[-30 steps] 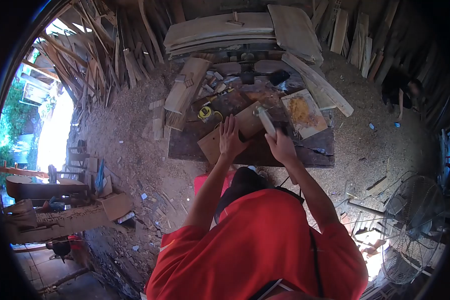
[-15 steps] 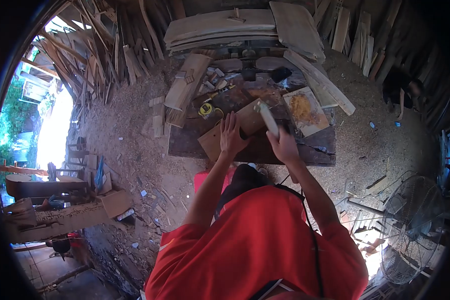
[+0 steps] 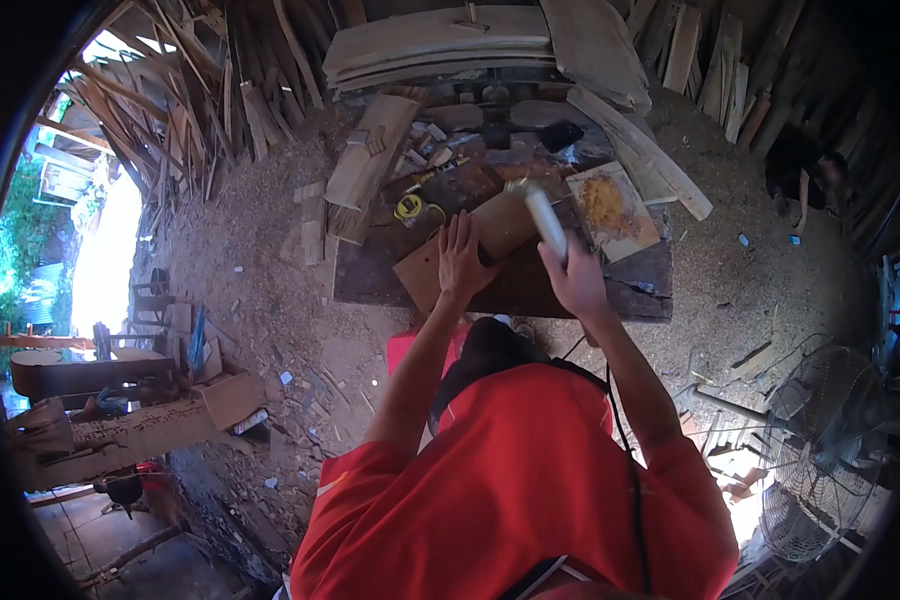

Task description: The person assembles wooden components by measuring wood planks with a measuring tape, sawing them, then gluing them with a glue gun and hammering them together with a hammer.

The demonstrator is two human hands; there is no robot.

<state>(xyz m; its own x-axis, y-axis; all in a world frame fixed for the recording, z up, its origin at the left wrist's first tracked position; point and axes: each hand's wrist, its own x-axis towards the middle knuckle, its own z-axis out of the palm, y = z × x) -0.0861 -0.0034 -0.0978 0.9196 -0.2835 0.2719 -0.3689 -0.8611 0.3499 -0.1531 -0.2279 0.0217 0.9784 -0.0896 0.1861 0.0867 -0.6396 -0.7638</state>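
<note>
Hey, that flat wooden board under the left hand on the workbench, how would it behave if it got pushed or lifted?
The wooden board looks flat and thin, so it would probably stay stiff and feel fairly light. Lying flat on the workbench, it would likely slide rather than roll or tip. The left hand pressing on it suggests it shifts easily if not held.

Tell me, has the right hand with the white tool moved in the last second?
Yes. The right hand and white tool shifted right along the board, toward the glue-smeared panel.

Sawdust floor (image 3: 260, 260) strewn with offcuts, plank stacks (image 3: 440, 45) behind a dark workbench (image 3: 630, 290), daylight at left.
</note>
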